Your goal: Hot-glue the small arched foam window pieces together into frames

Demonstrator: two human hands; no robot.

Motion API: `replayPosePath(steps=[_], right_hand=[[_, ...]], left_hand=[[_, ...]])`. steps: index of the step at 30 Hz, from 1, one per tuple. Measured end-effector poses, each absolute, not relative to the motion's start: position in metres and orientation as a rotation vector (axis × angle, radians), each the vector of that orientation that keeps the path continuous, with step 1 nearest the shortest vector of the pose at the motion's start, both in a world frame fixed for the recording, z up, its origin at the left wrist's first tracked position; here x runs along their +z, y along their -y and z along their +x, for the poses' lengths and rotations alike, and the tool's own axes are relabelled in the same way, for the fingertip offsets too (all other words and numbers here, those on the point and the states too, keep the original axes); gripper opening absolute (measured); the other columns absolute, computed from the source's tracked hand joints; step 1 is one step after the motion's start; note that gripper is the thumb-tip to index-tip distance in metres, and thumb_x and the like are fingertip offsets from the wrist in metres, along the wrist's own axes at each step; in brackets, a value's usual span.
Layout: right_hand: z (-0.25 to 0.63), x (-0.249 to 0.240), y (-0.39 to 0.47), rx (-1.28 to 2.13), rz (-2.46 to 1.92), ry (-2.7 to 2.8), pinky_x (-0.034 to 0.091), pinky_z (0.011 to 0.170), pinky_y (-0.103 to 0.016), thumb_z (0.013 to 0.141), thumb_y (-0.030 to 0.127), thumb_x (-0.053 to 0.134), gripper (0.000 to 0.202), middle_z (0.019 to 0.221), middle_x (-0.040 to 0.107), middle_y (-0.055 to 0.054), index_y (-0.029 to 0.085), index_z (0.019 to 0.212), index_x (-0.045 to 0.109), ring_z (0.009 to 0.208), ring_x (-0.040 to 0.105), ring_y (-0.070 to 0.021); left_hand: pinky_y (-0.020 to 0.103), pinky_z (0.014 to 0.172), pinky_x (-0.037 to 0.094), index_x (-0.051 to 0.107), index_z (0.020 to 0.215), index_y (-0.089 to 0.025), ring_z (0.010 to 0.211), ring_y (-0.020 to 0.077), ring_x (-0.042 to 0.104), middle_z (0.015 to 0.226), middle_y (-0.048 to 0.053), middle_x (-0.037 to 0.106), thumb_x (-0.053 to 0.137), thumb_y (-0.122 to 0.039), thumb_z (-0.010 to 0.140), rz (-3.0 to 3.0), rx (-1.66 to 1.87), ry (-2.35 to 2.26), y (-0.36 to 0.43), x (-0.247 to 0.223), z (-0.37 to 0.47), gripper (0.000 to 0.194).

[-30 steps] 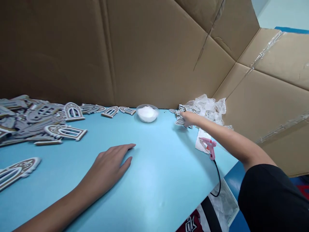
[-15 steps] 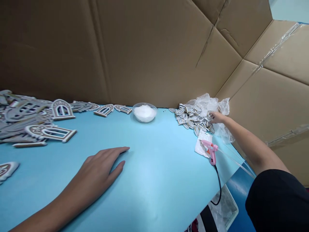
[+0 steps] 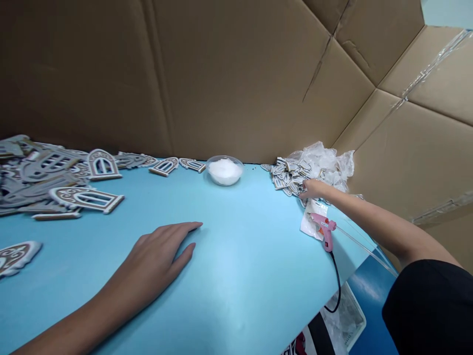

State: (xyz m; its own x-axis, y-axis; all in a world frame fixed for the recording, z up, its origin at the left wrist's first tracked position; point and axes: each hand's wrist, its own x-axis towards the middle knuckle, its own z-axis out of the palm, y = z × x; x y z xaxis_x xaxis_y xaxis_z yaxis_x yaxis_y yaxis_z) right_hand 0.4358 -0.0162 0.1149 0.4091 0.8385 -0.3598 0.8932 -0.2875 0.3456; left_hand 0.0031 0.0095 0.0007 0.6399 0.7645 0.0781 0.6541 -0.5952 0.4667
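"How would those small window-shaped pieces (image 3: 284, 176) handle?"

"Light and stiff, I'd guess, with thin bars that might snap. Pinch the solid outer rim. They're heaped far right, beside the crumpled plastic (image 3: 320, 159)."

"And the hands?"

"The left hand (image 3: 155, 254) rests on the blue table (image 3: 236, 286), thumb apart, holding nothing. The right hand (image 3: 313, 189) is at the heap's near edge; I can't tell whether its fingers are closed on a piece."

"What's changed from the earlier frame?"

"The right hand has moved left and nearer, from the heap's right side towards the pink glue gun (image 3: 326, 230)."
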Motion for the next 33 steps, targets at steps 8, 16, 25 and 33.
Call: replayPosePath(steps=[8,16,25,33], right_hand=[[0.407,0.098,0.024,-0.226,2.150,-1.643,0.060,0.090,-0.043,0.099,0.039,0.066,0.039,0.125,0.067,-0.010,0.017,0.131,0.061,0.105,0.068,-0.0220],[0.409,0.102,0.032,-0.367,1.924,-1.972,0.056,0.088,-0.039,0.093,0.032,0.072,0.032,0.115,0.068,-0.007,0.016,0.120,0.065,0.100,0.066,-0.0204],[0.406,0.105,0.034,-0.426,1.748,-2.100,0.043,0.075,-0.025,0.073,0.015,0.078,0.046,0.104,0.072,-0.007,0.016,0.118,0.068,0.088,0.062,-0.0176],[0.427,0.134,0.025,-0.204,1.859,-1.913,0.055,0.088,-0.037,0.091,0.028,0.073,0.028,0.111,0.070,-0.005,0.016,0.115,0.067,0.097,0.066,-0.0191]], left_hand=[[0.059,0.102,0.049,0.064,0.135,-0.014,0.128,0.0406,0.061,0.133,0.017,0.069,0.025,-0.056,0.090,2.458,0.373,-1.113,-0.010,0.000,0.002,0.073],[0.057,0.102,0.049,0.065,0.134,-0.016,0.126,0.0386,0.062,0.131,0.015,0.070,0.026,-0.052,0.091,2.468,0.423,-1.119,-0.011,-0.006,0.004,0.069],[0.055,0.101,0.049,0.065,0.133,-0.016,0.124,0.0371,0.062,0.131,0.015,0.070,0.024,-0.052,0.091,2.488,0.432,-1.119,-0.011,-0.008,0.003,0.069],[0.054,0.102,0.049,0.064,0.134,-0.013,0.125,0.0371,0.062,0.133,0.017,0.069,0.028,-0.048,0.094,2.485,0.400,-1.109,-0.006,0.005,0.003,0.064]])
